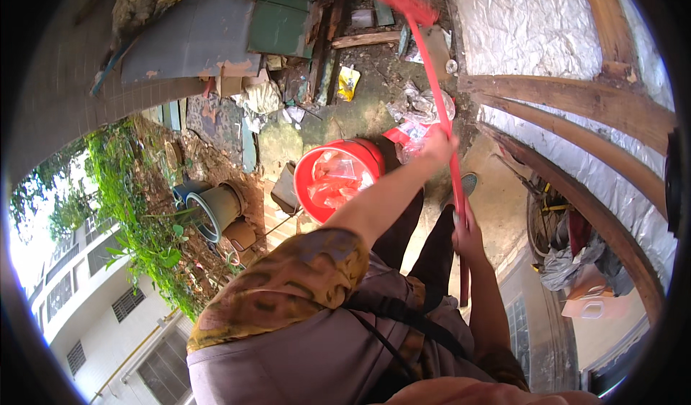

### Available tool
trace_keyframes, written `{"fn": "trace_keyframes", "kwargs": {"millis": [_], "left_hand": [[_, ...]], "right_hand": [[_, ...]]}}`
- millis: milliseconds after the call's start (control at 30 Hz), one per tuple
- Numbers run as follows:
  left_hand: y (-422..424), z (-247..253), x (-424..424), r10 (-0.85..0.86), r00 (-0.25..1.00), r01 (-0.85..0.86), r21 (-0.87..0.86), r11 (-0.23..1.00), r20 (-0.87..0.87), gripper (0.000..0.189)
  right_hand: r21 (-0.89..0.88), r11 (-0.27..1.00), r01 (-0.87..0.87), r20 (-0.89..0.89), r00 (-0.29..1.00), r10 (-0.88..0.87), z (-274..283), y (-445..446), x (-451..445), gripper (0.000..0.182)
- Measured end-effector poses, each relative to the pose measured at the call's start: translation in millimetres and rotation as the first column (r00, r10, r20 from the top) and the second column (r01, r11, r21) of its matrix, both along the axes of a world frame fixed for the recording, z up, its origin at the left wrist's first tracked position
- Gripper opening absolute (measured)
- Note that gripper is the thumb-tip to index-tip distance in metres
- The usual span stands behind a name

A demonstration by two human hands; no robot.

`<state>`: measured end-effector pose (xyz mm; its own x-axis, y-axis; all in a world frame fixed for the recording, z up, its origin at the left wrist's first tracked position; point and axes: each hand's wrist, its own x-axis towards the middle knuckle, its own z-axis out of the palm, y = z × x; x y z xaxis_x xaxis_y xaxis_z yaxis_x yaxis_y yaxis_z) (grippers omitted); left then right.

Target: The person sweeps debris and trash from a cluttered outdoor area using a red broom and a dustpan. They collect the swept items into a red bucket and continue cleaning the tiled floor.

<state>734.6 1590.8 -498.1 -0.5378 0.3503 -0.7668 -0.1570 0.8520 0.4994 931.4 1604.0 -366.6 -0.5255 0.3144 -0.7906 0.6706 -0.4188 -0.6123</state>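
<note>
A red broom (434, 81) is in both my hands, its handle slanting across the view. My left hand (440, 148) grips the handle around its middle. Lower down, near the handle's end, my right hand (468, 235) is closed around it. The broom's bristle head (405, 0) is raised at the top of the view, blurred. Left of my legs stands a red plastic bucket (302, 186), holding crumpled plastic and wrappers. Clear plastic packaging (424, 105) lies beyond my left hand, partly behind the handle. A yellow packet (348, 82) rests on the dirty concrete floor (361, 119).
Wood planks (367, 39) and green boards (280, 29) lie piled ahead. Flowerpots (216, 210) and a dustpan-like grey container (284, 189) are at the left. Wooden beams (561, 108) with silvery sheeting (529, 21) line the right, above a bicycle wheel (537, 221).
</note>
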Motion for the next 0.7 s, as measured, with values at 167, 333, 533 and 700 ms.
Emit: {"fn": "trace_keyframes", "kwargs": {"millis": [167,333,533,700], "left_hand": [[-68,76,80,-0.055,0.99,0.054,0.008,0.999,0.133,0.048],[-35,92,47,0.096,0.992,-0.079,0.191,0.978,-0.083,0.045],[27,59,-99,0.211,0.936,-0.169,0.169,0.971,-0.28,0.039],[29,64,-131,0.264,0.912,-0.202,0.217,0.955,-0.314,0.039]], "right_hand": [[-0.186,0.979,-0.089,0.289,0.947,0.141,113,-11,57,0.051],[-0.194,0.981,-0.009,0.131,0.991,0.035,126,11,30,0.052],[-0.277,0.96,-0.045,-0.177,0.984,-0.005,37,43,-91,0.052],[-0.379,0.925,-0.004,-0.225,0.97,-0.088,38,51,-121,0.052]]}}
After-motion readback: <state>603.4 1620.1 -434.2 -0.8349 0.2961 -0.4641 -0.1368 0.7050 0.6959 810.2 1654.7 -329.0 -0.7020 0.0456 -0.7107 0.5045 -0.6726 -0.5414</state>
